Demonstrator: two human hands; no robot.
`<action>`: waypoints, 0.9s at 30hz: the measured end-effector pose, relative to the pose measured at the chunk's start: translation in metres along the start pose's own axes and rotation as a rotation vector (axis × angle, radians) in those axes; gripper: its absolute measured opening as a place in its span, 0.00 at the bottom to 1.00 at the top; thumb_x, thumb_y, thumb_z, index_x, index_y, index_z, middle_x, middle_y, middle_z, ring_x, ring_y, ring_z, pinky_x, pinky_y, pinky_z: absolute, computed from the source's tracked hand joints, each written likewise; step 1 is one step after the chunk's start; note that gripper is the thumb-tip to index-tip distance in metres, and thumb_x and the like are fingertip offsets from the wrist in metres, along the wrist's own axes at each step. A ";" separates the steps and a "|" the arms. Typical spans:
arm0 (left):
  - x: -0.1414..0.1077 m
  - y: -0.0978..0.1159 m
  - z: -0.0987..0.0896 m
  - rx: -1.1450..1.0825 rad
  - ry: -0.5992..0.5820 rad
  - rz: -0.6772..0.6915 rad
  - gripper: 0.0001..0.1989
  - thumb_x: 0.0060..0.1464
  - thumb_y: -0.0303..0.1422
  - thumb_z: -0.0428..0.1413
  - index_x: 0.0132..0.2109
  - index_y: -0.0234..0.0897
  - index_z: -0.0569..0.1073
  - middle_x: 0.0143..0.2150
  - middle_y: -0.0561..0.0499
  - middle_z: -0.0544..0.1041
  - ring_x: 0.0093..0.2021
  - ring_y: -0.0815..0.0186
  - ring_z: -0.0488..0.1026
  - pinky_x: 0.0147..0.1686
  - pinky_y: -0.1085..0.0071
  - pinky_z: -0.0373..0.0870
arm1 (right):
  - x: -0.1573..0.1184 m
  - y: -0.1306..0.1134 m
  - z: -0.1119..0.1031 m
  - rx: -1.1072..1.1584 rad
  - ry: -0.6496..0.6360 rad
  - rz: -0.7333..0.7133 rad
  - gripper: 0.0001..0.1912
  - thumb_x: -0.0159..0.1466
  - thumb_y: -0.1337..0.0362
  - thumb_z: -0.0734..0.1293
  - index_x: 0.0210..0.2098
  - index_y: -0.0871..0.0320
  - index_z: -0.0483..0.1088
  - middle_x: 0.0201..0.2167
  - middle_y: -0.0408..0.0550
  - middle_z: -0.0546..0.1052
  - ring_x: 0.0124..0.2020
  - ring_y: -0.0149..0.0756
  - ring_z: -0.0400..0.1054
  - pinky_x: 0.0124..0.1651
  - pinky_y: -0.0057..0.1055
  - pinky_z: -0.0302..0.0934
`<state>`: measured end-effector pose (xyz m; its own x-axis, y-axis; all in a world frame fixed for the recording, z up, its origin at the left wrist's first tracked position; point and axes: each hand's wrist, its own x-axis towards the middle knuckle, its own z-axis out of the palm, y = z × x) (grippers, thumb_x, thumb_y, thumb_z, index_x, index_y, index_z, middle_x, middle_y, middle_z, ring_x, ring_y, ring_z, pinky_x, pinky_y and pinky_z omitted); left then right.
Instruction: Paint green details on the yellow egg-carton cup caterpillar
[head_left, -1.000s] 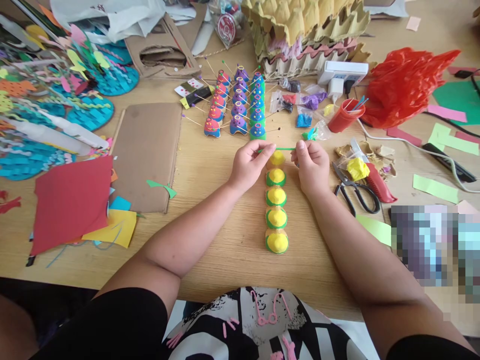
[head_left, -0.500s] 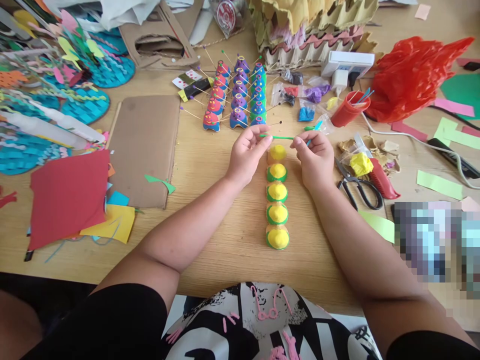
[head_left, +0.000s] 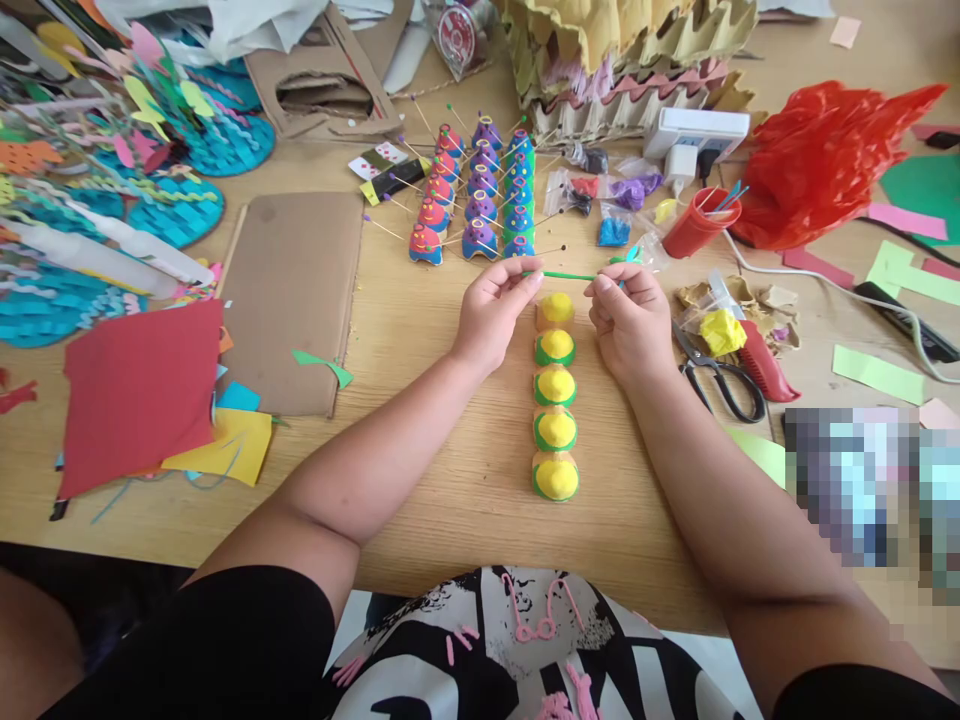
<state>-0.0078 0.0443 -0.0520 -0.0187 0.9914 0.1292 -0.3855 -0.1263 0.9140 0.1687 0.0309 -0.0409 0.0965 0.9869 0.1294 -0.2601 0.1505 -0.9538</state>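
A thin green strand, which looks like modelling clay, is stretched level between my two hands. My left hand pinches its left end between thumb and fingertips. The other end is in the pinch of my right hand. A light blue piece shows behind the right fingers; whether they hold it I cannot tell. Just below the strand, a row of egg-carton cups runs towards me, each topped with a yellow dome. Green bands edge the nearer cups, while the farthest one shows bare carton below its yellow.
Beyond my hands stand three rows of painted carton caterpillars with pins sticking out. Scissors, yellow clay and a red cup lie to the right. A cardboard sheet and red paper are on the left.
Both hands have shifted very slightly to the right in view, still holding the green strand between them. The row of yellow-topped cups stays in place.
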 end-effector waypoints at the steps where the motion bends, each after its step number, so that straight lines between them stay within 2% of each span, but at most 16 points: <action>1: 0.000 0.000 0.000 -0.005 0.002 -0.011 0.11 0.52 0.36 0.71 0.43 0.42 0.83 0.45 0.52 0.84 0.43 0.69 0.79 0.42 0.75 0.77 | 0.000 -0.001 0.000 0.009 -0.002 0.009 0.24 0.54 0.45 0.82 0.36 0.50 0.71 0.28 0.38 0.74 0.22 0.26 0.54 0.22 0.30 0.48; 7: -0.001 0.004 0.000 -0.067 0.002 -0.055 0.09 0.55 0.33 0.69 0.44 0.42 0.84 0.39 0.54 0.83 0.37 0.73 0.78 0.42 0.76 0.76 | 0.000 -0.003 -0.001 0.030 -0.051 0.076 0.23 0.53 0.47 0.83 0.37 0.49 0.71 0.32 0.40 0.77 0.22 0.26 0.51 0.24 0.31 0.47; 10: 0.000 0.003 -0.001 -0.074 0.000 -0.073 0.08 0.58 0.33 0.68 0.45 0.42 0.84 0.40 0.53 0.84 0.39 0.73 0.79 0.45 0.76 0.77 | 0.000 -0.004 -0.002 0.011 -0.071 0.077 0.22 0.56 0.47 0.81 0.40 0.49 0.71 0.35 0.41 0.78 0.23 0.27 0.51 0.25 0.32 0.49; 13: 0.000 0.002 -0.001 -0.025 0.013 -0.074 0.07 0.61 0.36 0.66 0.46 0.42 0.84 0.41 0.52 0.84 0.40 0.72 0.80 0.44 0.75 0.77 | -0.001 -0.005 0.000 0.003 -0.048 0.057 0.21 0.57 0.47 0.80 0.39 0.50 0.72 0.33 0.41 0.76 0.23 0.27 0.51 0.25 0.32 0.48; 15: -0.001 0.002 -0.001 0.040 0.020 -0.034 0.08 0.64 0.39 0.64 0.45 0.42 0.83 0.39 0.52 0.83 0.39 0.71 0.79 0.42 0.75 0.76 | -0.003 -0.006 0.001 -0.035 -0.030 0.032 0.20 0.59 0.46 0.79 0.37 0.50 0.71 0.30 0.40 0.74 0.23 0.27 0.51 0.26 0.31 0.47; 19: -0.005 0.003 -0.001 0.269 -0.013 0.137 0.13 0.66 0.44 0.62 0.40 0.40 0.81 0.35 0.52 0.82 0.37 0.69 0.78 0.41 0.72 0.75 | -0.007 -0.006 0.003 -0.202 -0.007 -0.048 0.17 0.62 0.48 0.76 0.34 0.51 0.70 0.28 0.39 0.70 0.25 0.29 0.56 0.29 0.31 0.52; 24: -0.011 0.007 0.000 0.527 -0.067 0.277 0.09 0.66 0.36 0.60 0.37 0.38 0.79 0.36 0.51 0.82 0.36 0.67 0.76 0.40 0.70 0.71 | -0.009 -0.006 0.001 -0.362 -0.020 -0.135 0.08 0.64 0.60 0.72 0.32 0.53 0.70 0.28 0.40 0.70 0.30 0.30 0.61 0.37 0.33 0.58; 27: -0.012 0.009 0.000 0.632 -0.071 0.330 0.09 0.64 0.31 0.59 0.32 0.38 0.77 0.32 0.52 0.79 0.33 0.67 0.73 0.37 0.69 0.68 | -0.010 -0.009 0.001 -0.438 -0.035 -0.121 0.05 0.62 0.68 0.68 0.30 0.54 0.70 0.27 0.39 0.69 0.29 0.30 0.60 0.36 0.32 0.56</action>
<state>-0.0111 0.0311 -0.0458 0.0266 0.8962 0.4428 0.2386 -0.4359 0.8678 0.1688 0.0201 -0.0336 0.0667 0.9662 0.2488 0.1826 0.2334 -0.9551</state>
